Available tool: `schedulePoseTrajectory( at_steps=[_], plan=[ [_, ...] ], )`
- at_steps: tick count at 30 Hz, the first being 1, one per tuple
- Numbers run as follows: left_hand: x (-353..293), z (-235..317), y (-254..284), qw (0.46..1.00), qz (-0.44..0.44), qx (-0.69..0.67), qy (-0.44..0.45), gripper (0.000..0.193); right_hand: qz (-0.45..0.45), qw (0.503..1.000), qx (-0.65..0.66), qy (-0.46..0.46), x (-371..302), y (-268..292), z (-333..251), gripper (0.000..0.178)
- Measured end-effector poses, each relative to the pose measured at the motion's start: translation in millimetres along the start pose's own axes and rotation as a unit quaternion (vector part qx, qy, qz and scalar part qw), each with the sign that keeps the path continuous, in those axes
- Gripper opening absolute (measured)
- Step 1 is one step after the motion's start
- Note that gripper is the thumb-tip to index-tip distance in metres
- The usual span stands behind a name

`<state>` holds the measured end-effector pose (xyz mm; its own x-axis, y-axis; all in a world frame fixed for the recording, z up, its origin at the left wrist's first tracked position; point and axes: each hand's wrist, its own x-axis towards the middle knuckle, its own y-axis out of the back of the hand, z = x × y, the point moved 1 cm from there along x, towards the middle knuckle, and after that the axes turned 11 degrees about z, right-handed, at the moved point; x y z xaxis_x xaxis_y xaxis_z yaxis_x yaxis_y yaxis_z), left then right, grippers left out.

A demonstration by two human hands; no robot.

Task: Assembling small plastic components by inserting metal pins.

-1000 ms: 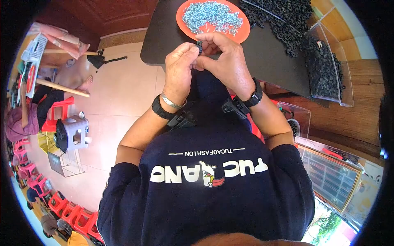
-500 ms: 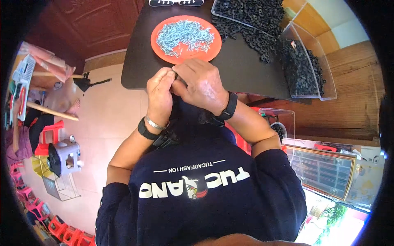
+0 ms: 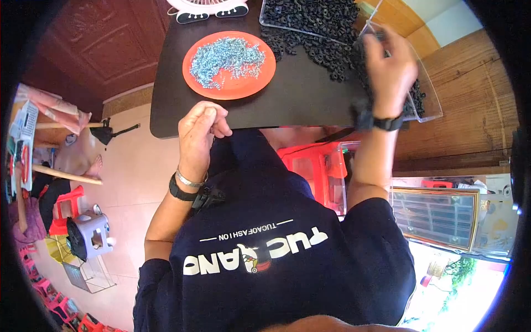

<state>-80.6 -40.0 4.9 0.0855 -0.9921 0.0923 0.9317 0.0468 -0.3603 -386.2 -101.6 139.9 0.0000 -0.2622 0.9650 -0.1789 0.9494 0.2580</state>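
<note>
My left hand [image 3: 200,126] is at the near edge of the dark table, just below an orange-red plate. Its fingers are curled, with thumb and forefinger together; anything between them is too small or hidden to make out. On the plate [image 3: 243,88] lies a heap of small silvery metal springs [image 3: 224,58]. My right hand [image 3: 394,72], smeared by motion, hangs over the clear plastic bin [image 3: 434,105] at the table's right side. Small black parts [image 3: 417,91] fill that bin, partly hidden by the hand. Whether the right fingers hold anything does not show.
A second clear bin [image 3: 307,29] of small black ring-like parts stands at the far side, with loose black parts [image 3: 337,69] spilling onto the table [image 3: 298,105]. A pink and white fan base [image 3: 207,10] is at the back left. A red stool [image 3: 310,160] stands beneath the table edge.
My hands were together in front of the plate. The right hand has moved away to the right, over the bin; the left has shifted slightly left and down in the picture.
</note>
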Motion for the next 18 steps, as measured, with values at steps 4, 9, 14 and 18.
schedulePoseTrajectory(
  at_steps=[4,9,14,18],
  plan=[
    [-1.0,0.0,-0.1,1.0,0.004,0.014,0.006,0.025,-0.005,0.97,-0.241,0.018,19.1,-7.8,72.6,0.045],
    [-2.8,-2.5,-2.2,0.999,0.002,0.037,0.014,0.023,-0.136,0.981,0.102,-0.091,-7.0,-49.8,46.5,0.026],
    [-7.3,-1.4,-1.3,0.999,-0.004,0.039,0.021,0.023,-0.378,0.892,0.236,-0.082,-63.2,-128.4,14.5,0.023],
    [-9.1,-1.0,-0.5,0.999,0.001,0.048,0.021,0.023,-0.417,0.886,0.182,-0.087,-76.8,-154.5,13.3,0.026]
  ],
)
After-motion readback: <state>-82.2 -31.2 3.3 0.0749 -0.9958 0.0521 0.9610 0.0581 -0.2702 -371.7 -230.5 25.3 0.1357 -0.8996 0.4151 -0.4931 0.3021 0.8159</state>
